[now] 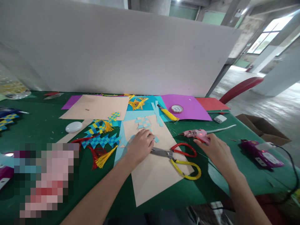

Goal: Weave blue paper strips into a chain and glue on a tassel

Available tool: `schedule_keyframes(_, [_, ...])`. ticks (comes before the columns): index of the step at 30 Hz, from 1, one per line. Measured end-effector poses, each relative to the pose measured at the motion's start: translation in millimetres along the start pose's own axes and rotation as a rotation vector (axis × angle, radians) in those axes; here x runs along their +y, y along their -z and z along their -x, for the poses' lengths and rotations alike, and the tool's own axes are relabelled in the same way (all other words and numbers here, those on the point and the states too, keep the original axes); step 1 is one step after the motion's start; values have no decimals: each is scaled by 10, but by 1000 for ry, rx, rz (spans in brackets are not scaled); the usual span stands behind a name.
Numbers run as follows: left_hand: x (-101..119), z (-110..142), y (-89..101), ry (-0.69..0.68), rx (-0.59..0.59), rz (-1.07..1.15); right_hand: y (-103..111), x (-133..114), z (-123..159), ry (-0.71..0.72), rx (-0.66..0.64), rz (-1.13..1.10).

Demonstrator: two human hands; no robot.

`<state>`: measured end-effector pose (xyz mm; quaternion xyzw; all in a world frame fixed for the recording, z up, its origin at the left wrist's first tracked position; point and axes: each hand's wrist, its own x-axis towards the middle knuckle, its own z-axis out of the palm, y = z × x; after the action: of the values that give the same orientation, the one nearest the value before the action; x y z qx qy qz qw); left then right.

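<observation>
My left hand (140,144) rests palm down on a beige paper sheet (154,175), its fingers over light-blue woven paper strips (143,122). My right hand (217,148) reaches to a pink glue gun (195,133) lying on the green table; the fingers touch its handle, and a full grip is not visible. Between the two hands, scissors with one red and one yellow handle (179,157) lie on the beige sheet.
Blue-and-yellow woven paper pieces with tassels (100,140) lie to the left. A yellow utility knife (167,114), a tape roll (177,108), purple paper (187,107), a white charger (220,118), a purple device (260,153). A white board (117,50) walls the back.
</observation>
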<state>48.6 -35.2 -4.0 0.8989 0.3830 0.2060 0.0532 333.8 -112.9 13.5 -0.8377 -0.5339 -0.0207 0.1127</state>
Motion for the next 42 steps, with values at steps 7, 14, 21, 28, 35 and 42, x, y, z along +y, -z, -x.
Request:
schedule_keyframes(7, [-13,-7,2,-11,-1,3,-265,54,-34,14,139,46])
schedule_keyframes(14, [-25,1,29,-105,-6,-56,-442,164,-71,148,251,135])
schedule_keyframes(21, [-1,5,28,-194,30,-106,-439,176,-30,166,301,179])
schedule_keyframes(28, [-13,-3,64,-227,-96,2,-411,150,-3,196,301,206])
schedule_keyframes(35, [1,-9,66,-218,-94,1,-430,171,-11,203,306,222])
schedule_keyframes(42, [-9,-14,57,-201,-65,3,-409,153,-11,195,322,198])
